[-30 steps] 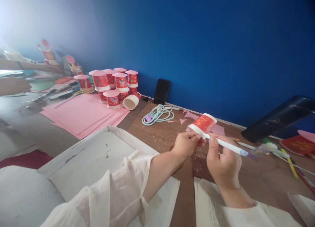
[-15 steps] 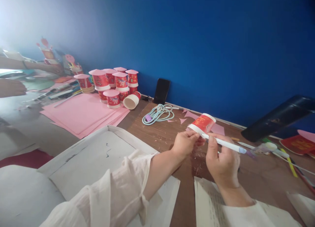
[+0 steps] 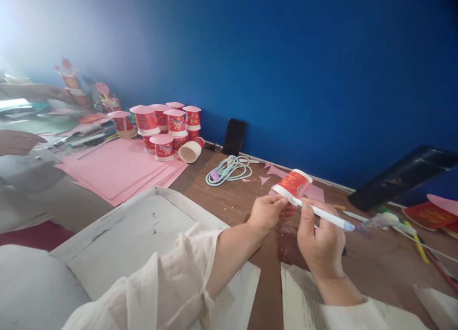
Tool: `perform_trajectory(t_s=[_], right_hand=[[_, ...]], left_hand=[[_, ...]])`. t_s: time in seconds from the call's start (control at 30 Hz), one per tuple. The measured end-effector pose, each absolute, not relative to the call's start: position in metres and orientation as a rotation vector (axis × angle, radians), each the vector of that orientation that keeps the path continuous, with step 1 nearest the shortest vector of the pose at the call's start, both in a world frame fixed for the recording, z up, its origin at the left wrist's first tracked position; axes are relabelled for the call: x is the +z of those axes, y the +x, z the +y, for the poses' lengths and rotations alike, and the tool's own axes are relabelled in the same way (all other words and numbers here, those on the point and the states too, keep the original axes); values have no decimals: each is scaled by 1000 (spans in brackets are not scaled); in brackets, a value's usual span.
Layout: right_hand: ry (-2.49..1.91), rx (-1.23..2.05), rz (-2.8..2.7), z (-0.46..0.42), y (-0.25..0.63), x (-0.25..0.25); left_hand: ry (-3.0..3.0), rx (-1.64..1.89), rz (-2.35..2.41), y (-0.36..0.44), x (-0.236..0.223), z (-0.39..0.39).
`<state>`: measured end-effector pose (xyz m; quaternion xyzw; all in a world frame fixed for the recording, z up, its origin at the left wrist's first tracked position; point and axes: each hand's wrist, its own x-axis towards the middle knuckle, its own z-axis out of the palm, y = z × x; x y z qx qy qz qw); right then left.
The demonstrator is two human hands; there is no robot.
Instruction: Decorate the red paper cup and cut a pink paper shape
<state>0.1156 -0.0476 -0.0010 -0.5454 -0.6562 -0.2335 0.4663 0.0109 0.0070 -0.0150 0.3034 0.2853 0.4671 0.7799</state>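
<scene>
A red paper cup [image 3: 295, 183] with gold lettering and a white rim lies tilted on its side above the table. My left hand [image 3: 265, 213] pinches it at the rim nearest me, fingers partly tucked beneath. In my right hand [image 3: 321, 244] is a white pen [image 3: 331, 218] with a light blue end. Its other end meets the cup's white rim close to my left fingertips; the tip itself is too small to make out. Pink paper scraps [image 3: 315, 193] lie just behind the cup.
Red cups with pink lids [image 3: 176, 122] stand stacked by pink paper sheets [image 3: 107, 170]. A coiled cable [image 3: 231, 170], a phone [image 3: 234, 136] and a black cylinder [image 3: 400, 179] line the blue wall. A white box lid [image 3: 125, 234] lies left. A co-worker's hand [image 3: 17, 143] shows at far left.
My hands keep nearly the same grip on the cup and pen. The whole scene sits slightly lower in view. At far left, the co-worker's near hand reaches further right.
</scene>
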Motion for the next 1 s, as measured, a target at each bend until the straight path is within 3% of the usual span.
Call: perform_trajectory(t_s=[1.0], right_hand=[[-1322,-572,-1596,-46,117,-4]], left_hand=[[625,1005,595,10,-16,6]])
